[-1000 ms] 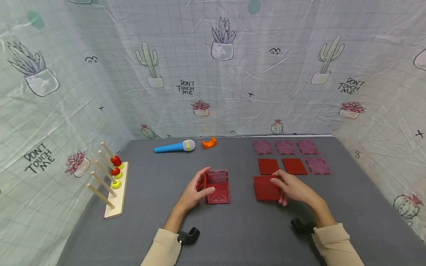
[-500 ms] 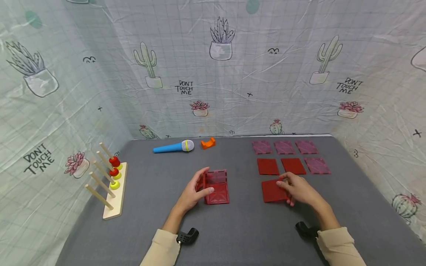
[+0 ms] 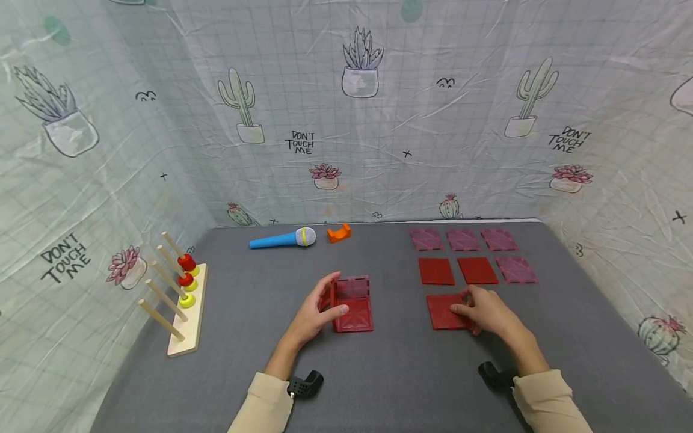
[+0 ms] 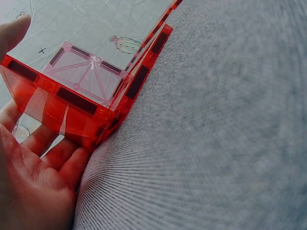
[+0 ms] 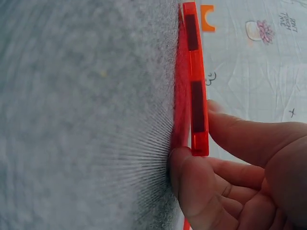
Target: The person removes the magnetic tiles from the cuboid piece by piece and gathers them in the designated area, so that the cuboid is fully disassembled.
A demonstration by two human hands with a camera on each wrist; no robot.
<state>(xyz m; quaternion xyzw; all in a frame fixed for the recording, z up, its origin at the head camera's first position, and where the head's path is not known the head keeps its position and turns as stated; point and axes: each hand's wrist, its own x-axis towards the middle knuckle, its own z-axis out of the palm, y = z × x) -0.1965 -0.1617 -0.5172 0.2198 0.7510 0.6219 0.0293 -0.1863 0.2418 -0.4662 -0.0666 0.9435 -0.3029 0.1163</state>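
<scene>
My left hand (image 3: 314, 316) rests its fingers against the outer side of an upright red magnetic tile (image 4: 60, 103); its thumb stands apart from that tile. This tile joins a flat red tile (image 3: 354, 316) on the table, with a see-through purple tile (image 4: 84, 72) standing at the back. Over to the right, my right hand (image 3: 492, 313) pinches the right edge of another red magnetic tile (image 3: 443, 313) between thumb and fingers. That tile lies low at the table, slightly tilted in the right wrist view, where a red surface (image 5: 181, 91) shows beneath it.
Beyond my right hand lie two red tiles (image 3: 436, 271) and several purple tiles (image 3: 462, 240) in rows. A blue toy microphone (image 3: 283, 238) and an orange curved piece (image 3: 339, 233) sit at the back. On the left stands a wooden peg board (image 3: 189, 328) with red and yellow rings.
My right hand has moved slightly right with the red magnetic tile and lowered it toward the table. The left hand and the joined tiles have stayed in place.
</scene>
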